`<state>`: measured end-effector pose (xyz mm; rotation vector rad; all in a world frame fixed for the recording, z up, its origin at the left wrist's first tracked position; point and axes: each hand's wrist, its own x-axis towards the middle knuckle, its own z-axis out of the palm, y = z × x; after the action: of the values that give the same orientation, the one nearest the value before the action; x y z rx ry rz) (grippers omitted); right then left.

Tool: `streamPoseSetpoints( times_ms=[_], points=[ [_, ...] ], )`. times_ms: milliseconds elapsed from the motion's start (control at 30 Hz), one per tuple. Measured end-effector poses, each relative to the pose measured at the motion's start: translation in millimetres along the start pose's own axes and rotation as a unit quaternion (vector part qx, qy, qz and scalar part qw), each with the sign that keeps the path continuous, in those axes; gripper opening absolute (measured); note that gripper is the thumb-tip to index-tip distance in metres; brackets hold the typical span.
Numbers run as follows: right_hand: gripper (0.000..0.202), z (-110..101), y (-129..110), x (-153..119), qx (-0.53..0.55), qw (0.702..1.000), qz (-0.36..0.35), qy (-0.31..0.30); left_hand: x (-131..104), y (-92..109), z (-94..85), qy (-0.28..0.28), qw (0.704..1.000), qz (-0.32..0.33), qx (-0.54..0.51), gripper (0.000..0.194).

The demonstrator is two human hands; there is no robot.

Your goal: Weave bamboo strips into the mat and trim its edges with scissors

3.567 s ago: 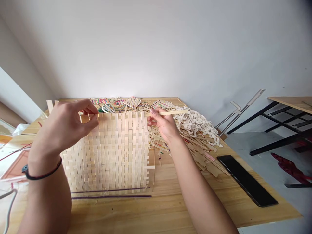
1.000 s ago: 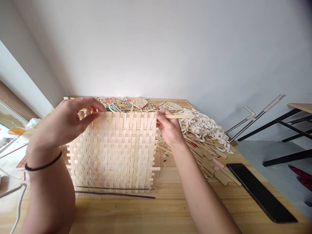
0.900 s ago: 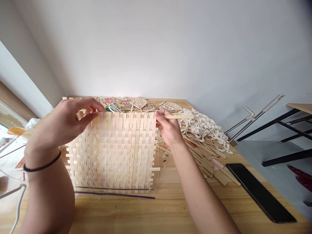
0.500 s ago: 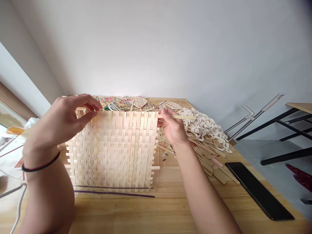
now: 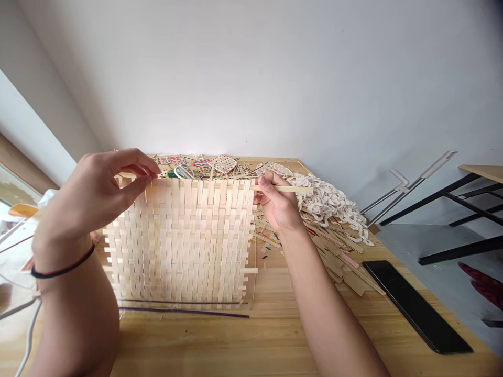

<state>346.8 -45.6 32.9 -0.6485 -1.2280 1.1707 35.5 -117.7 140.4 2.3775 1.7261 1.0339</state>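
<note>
A pale woven mat (image 5: 184, 246) of flat strips stands nearly upright over the wooden table, its strip ends sticking out at the sides. My left hand (image 5: 102, 188) is at the mat's top left, thumb and forefinger pinched at the upper edge. At the top right corner, my right hand (image 5: 278, 201) grips a light wooden strip (image 5: 294, 189) that runs along the mat's top edge and juts out to the right. Two dark purple strips (image 5: 184, 312) lie at the mat's foot.
Behind the mat lie small colourful woven pieces (image 5: 223, 163) and scissors (image 5: 184, 171). To the right are a heap of white cord (image 5: 330, 201), loose wooden strips (image 5: 334, 251) and a black phone (image 5: 416, 306) on the table (image 5: 275, 335). A white cable hangs at the left.
My left hand has shifted slightly left along the top edge, its thumb and forefinger closer together. The strip in my right hand has moved very slightly left.
</note>
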Motion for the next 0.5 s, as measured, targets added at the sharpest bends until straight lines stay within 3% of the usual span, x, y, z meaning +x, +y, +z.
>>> streamPoseSetpoints(
  times_ms=[500],
  points=[
    [0.053, -2.1, 2.8, 1.1, -0.013, 1.0, 0.0, -0.007, 0.5, 2.2, 2.6, 0.033, 0.996, -0.051, -0.061, 0.024]
  ],
)
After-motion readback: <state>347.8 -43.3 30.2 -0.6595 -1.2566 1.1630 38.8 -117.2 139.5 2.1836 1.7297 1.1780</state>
